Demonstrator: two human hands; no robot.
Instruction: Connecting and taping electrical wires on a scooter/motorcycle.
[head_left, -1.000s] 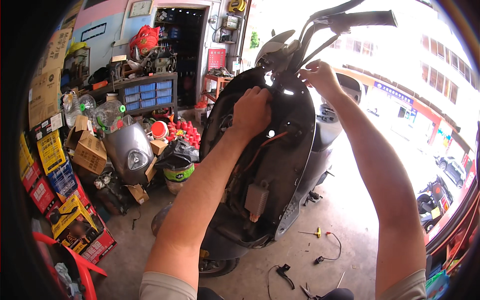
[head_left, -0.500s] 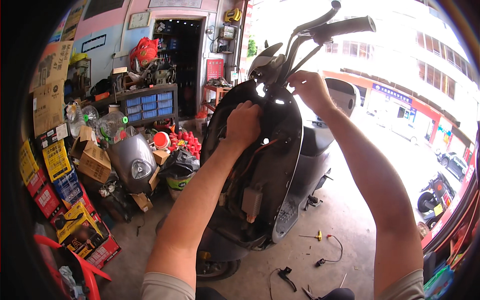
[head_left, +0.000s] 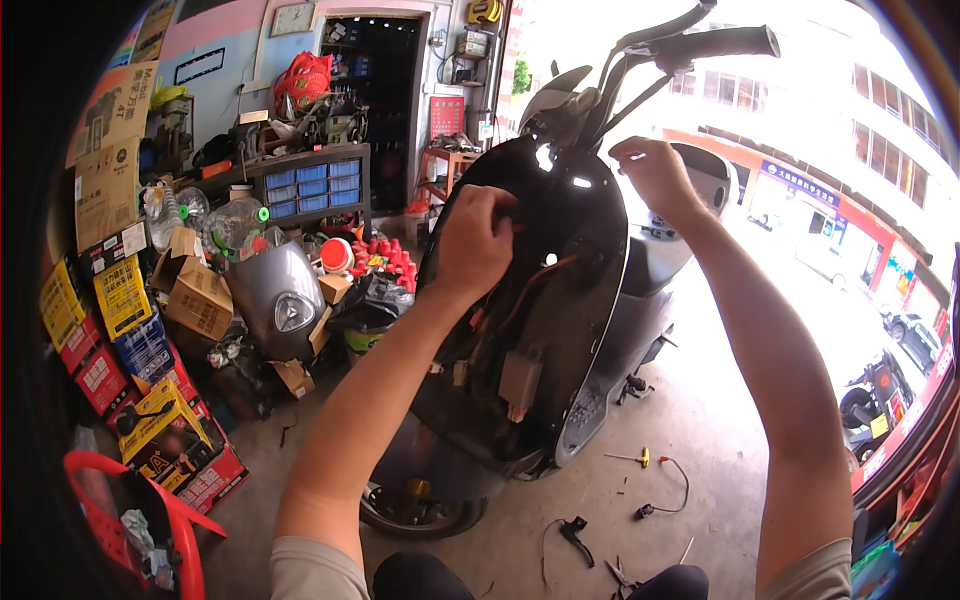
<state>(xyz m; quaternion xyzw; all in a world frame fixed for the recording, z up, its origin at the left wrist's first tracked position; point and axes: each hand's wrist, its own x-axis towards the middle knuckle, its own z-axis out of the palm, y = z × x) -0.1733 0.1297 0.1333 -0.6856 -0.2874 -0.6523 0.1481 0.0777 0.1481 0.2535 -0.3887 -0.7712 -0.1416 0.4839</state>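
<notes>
In front of me stands a scooter with its front cover off, its black inner shell (head_left: 560, 320) and wiring exposed. My left hand (head_left: 475, 240) is at the upper left of this shell with curled fingers; whatever they grip is hidden in the dark cavity. Just right of the handlebar stem (head_left: 592, 125), my right hand (head_left: 658, 180) is raised with its fingers bent together in a pinch. Anything between those fingertips is too small to make out. A silver finned box (head_left: 519, 385) and an orange-red wire (head_left: 535, 278) sit lower in the shell.
On the floor lie a yellow-handled tool (head_left: 645, 457), a cable with a connector (head_left: 686, 485), a black lever (head_left: 577, 540) and pliers (head_left: 622, 580). Left are a grey scooter panel (head_left: 280, 305), cardboard boxes (head_left: 200, 298) and a red chair (head_left: 183, 530). Blue drawers (head_left: 312, 188) stand behind.
The view has shifted, so the scooter appears farther right. My left hand has drawn slightly left relative to the shell. My right hand stays beside the stem, fingers still bent.
</notes>
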